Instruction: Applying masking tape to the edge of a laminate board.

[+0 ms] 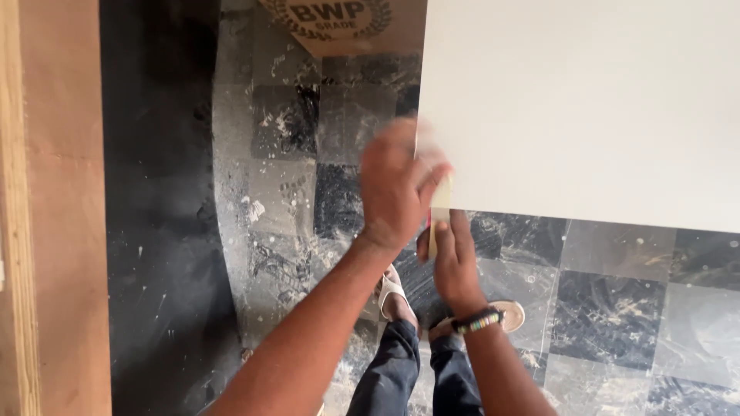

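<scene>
- Your forearms fill the bottom of the view, and the right wrist wears a beaded wristband [478, 320] in dark and bright colours.
- Below them, your dark trousers [401, 370] and pale sandals [510, 312] stand on the dusty checkered floor [617, 308].
- Now your right hand [455, 258]: fingers stretched up, pinching a small pale block [439, 206] right under the board's lower left corner (what the block is made of, I cannot tell).
- Your left hand [397, 189] is blurred, fingers loosely curled and pressed against the left edge of the white board [586, 108]; whether it truly grips that edge I cannot tell.
- That white board spreads across the upper right, its corner sitting between your two hands.
- Far left, a brown plywood panel [65, 208] runs top to bottom.
- Further off at the top, another plywood sheet [339, 31] with a printed stamp lies on the floor.
</scene>
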